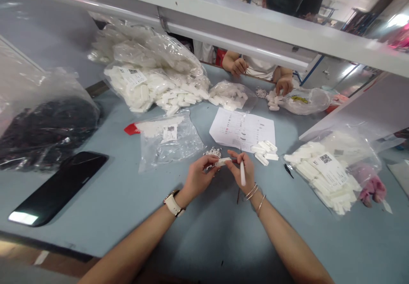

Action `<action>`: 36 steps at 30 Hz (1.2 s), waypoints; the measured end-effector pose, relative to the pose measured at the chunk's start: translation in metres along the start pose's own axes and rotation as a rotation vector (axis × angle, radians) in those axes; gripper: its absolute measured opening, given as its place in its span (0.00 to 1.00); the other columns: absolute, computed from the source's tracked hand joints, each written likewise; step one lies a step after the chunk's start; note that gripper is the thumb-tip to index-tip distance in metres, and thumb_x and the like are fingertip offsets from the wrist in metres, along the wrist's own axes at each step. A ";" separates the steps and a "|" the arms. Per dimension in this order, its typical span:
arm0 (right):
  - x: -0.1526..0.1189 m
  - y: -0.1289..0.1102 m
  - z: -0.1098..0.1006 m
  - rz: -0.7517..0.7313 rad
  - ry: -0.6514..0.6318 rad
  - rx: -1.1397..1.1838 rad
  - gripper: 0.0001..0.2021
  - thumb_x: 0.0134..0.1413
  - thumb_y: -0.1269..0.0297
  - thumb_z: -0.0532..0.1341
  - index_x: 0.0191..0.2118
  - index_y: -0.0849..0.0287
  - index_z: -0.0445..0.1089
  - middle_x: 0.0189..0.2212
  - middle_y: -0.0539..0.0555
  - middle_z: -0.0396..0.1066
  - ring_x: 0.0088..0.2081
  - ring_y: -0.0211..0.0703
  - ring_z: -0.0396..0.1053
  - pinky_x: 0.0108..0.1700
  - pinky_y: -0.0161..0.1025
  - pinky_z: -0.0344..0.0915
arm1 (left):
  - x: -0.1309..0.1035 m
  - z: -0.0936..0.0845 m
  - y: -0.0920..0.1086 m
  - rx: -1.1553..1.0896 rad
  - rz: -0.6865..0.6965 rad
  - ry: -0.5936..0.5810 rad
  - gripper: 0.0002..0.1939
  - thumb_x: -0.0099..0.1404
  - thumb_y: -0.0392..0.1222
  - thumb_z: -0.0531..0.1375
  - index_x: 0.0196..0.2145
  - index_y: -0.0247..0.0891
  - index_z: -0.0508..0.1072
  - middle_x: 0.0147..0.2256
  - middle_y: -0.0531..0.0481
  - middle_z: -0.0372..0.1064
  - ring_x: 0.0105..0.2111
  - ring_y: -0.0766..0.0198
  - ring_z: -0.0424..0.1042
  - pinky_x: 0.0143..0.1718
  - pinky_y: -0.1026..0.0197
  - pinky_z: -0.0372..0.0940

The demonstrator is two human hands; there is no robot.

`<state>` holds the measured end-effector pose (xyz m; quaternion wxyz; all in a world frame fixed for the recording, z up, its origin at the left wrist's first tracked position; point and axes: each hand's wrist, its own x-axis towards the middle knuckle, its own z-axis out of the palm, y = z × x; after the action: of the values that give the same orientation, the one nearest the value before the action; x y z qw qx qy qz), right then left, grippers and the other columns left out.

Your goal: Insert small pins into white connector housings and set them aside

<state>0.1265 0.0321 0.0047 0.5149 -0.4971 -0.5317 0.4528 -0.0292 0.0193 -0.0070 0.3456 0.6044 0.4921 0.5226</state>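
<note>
Between my two hands is a small, long white plastic piece (222, 162) with a ridged or slotted face. My left hand (198, 176) pinches its left end, fingers closed. At its right end are the closed fingertips of my right hand (245, 174), which also holds a slim tool with a white handle (243, 175); the tool's exact kind cannot be made out. Just behind my left fingers lies a heap of tiny white parts (213, 151), partly hidden. Several similar long white pieces (262, 151) lie beyond my right hand, by a printed sheet (241, 124).
Bags of white pieces stand at the back left (140, 88) and right (326, 175). A flat clear bag (169, 141), a phone (60, 188) and a bag of dark parts (44, 126) lie leftward. A shelf (255, 28) crosses above; a co-worker's hands (283, 83) are opposite.
</note>
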 end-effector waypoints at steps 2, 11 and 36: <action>0.001 -0.001 0.000 0.094 -0.068 0.098 0.19 0.43 0.58 0.65 0.25 0.54 0.50 0.38 0.55 0.75 0.37 0.45 0.71 0.37 0.41 0.65 | 0.000 0.000 0.001 -0.018 0.004 -0.008 0.08 0.57 0.44 0.61 0.31 0.37 0.71 0.37 0.44 0.73 0.35 0.59 0.74 0.37 0.57 0.72; -0.003 -0.007 0.005 0.116 -0.060 0.136 0.20 0.44 0.57 0.64 0.23 0.54 0.49 0.30 0.49 0.74 0.25 0.35 0.63 0.28 0.35 0.58 | 0.000 0.001 0.007 -0.092 -0.059 -0.021 0.10 0.56 0.45 0.62 0.31 0.36 0.71 0.37 0.44 0.73 0.36 0.58 0.74 0.38 0.56 0.72; -0.006 -0.001 0.006 -0.216 0.108 -0.234 0.15 0.50 0.62 0.60 0.24 0.53 0.50 0.28 0.52 0.74 0.30 0.42 0.70 0.36 0.40 0.64 | 0.005 -0.005 -0.003 0.066 -0.131 0.091 0.11 0.55 0.46 0.61 0.32 0.36 0.71 0.37 0.44 0.74 0.34 0.58 0.75 0.37 0.56 0.71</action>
<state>0.1203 0.0262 0.0045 0.5270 -0.5173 -0.6028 0.3022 -0.0350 0.0248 -0.0071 0.3362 0.5577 0.5626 0.5094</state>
